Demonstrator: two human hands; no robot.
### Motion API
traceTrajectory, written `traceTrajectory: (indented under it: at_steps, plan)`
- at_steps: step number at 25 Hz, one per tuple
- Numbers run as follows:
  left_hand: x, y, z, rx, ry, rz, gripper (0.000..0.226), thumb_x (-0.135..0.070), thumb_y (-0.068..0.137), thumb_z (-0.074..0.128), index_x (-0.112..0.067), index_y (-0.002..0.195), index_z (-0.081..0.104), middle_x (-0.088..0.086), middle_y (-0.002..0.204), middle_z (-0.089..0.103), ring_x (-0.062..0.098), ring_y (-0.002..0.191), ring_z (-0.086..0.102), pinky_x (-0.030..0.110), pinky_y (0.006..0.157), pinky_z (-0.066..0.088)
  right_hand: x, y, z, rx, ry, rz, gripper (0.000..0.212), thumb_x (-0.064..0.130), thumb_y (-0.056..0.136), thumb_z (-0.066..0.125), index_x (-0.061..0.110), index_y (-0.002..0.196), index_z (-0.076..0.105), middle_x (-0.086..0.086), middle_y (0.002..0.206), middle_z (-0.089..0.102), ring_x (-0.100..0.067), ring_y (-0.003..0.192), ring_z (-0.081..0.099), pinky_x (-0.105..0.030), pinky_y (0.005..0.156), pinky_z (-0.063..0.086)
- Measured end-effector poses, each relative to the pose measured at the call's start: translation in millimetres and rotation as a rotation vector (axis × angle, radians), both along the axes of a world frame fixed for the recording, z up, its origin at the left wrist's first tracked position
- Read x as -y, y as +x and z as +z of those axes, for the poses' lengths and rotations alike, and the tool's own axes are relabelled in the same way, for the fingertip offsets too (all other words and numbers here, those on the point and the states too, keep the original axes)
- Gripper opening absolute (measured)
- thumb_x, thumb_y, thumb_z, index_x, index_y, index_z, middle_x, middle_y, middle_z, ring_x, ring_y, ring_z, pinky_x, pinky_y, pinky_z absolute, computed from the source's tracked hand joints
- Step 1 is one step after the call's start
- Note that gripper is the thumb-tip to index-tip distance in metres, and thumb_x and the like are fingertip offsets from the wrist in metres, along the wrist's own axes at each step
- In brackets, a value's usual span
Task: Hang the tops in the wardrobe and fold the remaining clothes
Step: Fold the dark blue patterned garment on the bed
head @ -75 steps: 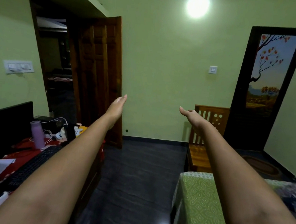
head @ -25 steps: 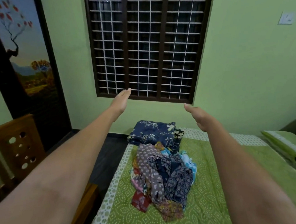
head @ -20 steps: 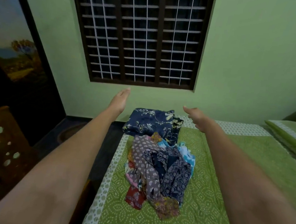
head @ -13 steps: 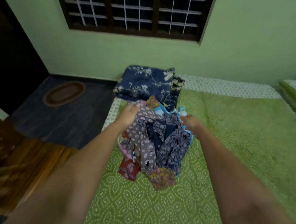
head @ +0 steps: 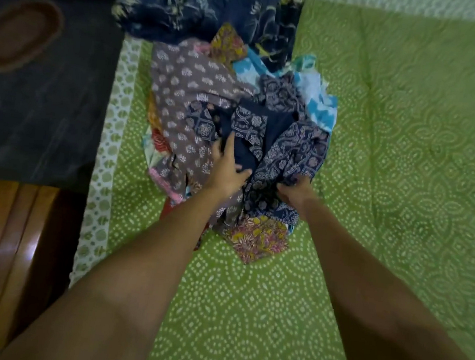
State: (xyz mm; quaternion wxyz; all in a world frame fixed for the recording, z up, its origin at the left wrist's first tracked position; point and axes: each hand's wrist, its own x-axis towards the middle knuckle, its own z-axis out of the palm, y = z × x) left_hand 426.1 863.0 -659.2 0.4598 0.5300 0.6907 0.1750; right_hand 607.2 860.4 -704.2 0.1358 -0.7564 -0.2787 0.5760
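Both hands, left [head: 227, 168] and right [head: 295, 193], have fingers clamped on the navy top [head: 286, 152], so tangled neighbours in the pile [head: 187, 92] could drag off the bed [head: 410, 139].

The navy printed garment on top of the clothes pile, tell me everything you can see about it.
The navy printed garment is soft, thin-looking cloth, dark blue with pale floral and paisley motifs and a plain navy patch at its middle. It lies crumpled on top of the clothes pile on the green bedspread. The left hand grips its plain middle; the right hand grips its near edge.
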Motion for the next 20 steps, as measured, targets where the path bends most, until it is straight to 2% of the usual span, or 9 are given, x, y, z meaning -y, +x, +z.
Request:
traceTrajectory:
  at_steps: [2, 5, 8, 11, 13, 14, 16, 18, 20]
  plan:
    - [-22.0, 9.8, -9.4, 0.067, 0.072, 0.078, 0.092, -0.006, 0.085, 0.069, -0.026, 0.152, 0.01, 0.015, 0.157, 0.001, 0.015, 0.112, 0.058, 0.015, 0.079, 0.052, -10.8, -4.9, -12.8, -0.119, 0.035, -0.116, 0.083, 0.015, 0.084, 0.072, 0.018, 0.146, 0.016, -0.015, 0.14, 0.043, -0.03, 0.12, 0.052, -0.045, 0.103, 0.044]
    - [-40.1, 14.5, -12.8, 0.065, 0.148, 0.282, 0.068, -0.013, 0.082, 0.073, -0.014, 0.14, 0.038, 0.012, 0.141, 0.033, 0.012, 0.099, 0.058, 0.016, 0.084, 0.049, -18.3, -14.1, -17.7, -0.093, 0.126, -0.233, 0.081, 0.022, 0.08, 0.076, 0.011, 0.14, 0.023, -0.01, 0.131, 0.05, -0.024, 0.117, 0.052, -0.039, 0.107, 0.039]
    - [-31.3, -2.5, -6.7, -0.06, 0.213, 0.349, 0.037, -0.015, 0.083, 0.072, -0.007, 0.111, 0.05, 0.006, 0.106, 0.059, 0.012, 0.081, 0.054, 0.011, 0.067, 0.046, 1.0, -13.0, -9.7, 0.045, 0.118, -0.251, 0.054, 0.015, 0.084, 0.071, 0.006, 0.129, 0.043, -0.012, 0.121, 0.061, -0.021, 0.086, 0.066, -0.034, 0.081, 0.057]
    - [-9.5, -28.2, 17.2, -0.092, 0.224, 0.279, 0.036, -0.005, 0.085, 0.065, -0.009, 0.112, 0.042, -0.003, 0.075, 0.052, 0.01, 0.055, 0.048, 0.01, 0.04, 0.035, 35.0, -8.4, 7.5, 0.108, -0.065, -0.016, 0.042, 0.002, 0.087, 0.063, 0.005, 0.125, 0.047, -0.012, 0.096, 0.064, -0.019, 0.063, 0.061, -0.025, 0.053, 0.057]
    - [11.6, -44.4, 37.4, -0.135, 0.155, 0.14, 0.046, -0.004, 0.087, 0.063, -0.01, 0.126, 0.039, -0.004, 0.077, 0.053, 0.008, 0.057, 0.048, 0.013, 0.05, 0.041, 58.1, -10.1, 31.8, 0.11, -0.398, 0.364, 0.024, 0.007, 0.091, 0.057, 0.006, 0.114, 0.05, -0.007, 0.066, 0.061, -0.013, 0.052, 0.055, -0.02, 0.046, 0.05]
    - [22.9, -52.7, 45.3, -0.192, 0.079, 0.043, 0.048, -0.006, 0.088, 0.062, -0.01, 0.131, 0.04, -0.003, 0.081, 0.055, 0.009, 0.062, 0.048, 0.019, 0.059, 0.043, 67.8, -12.1, 45.9, 0.14, -0.553, 0.597, 0.015, 0.012, 0.094, 0.053, 0.008, 0.108, 0.051, -0.005, 0.061, 0.062, -0.012, 0.056, 0.058, -0.019, 0.05, 0.049]
    - [44.7, -70.7, 57.6, -0.311, -0.081, -0.118, 0.037, -0.012, 0.091, 0.059, -0.006, 0.127, 0.051, 0.008, 0.095, 0.065, 0.013, 0.067, 0.051, 0.026, 0.065, 0.042, 83.3, -12.1, 59.9, 0.367, -0.591, 0.995, 0.028, 0.018, 0.094, 0.054, 0.006, 0.119, 0.056, -0.01, 0.094, 0.067, -0.021, 0.098, 0.062, -0.026, 0.08, 0.052]
    - [63.2, -84.7, 76.8, -0.268, -0.169, -0.13, 0.032, -0.014, 0.093, 0.057, 0.0, 0.122, 0.058, 0.017, 0.108, 0.065, 0.013, 0.063, 0.056, 0.02, 0.054, 0.043, 85.4, -16.3, 78.2, 0.586, -0.294, 0.958, 0.049, 0.017, 0.091, 0.053, 0.007, 0.138, 0.041, -0.014, 0.13, 0.049, -0.032, 0.122, 0.049, -0.04, 0.096, 0.046]
    - [73.1, -90.3, 104.2, -0.195, -0.156, -0.135, 0.027, -0.014, 0.093, 0.057, 0.001, 0.115, 0.062, 0.013, 0.1, 0.063, 0.015, 0.065, 0.058, 0.018, 0.05, 0.039, 76.8, -30.6, 103.6, 0.584, 0.075, 0.832, 0.073, 0.01, 0.089, 0.056, 0.018, 0.149, 0.016, -0.01, 0.151, 0.022, -0.038, 0.129, 0.04, -0.047, 0.096, 0.046]
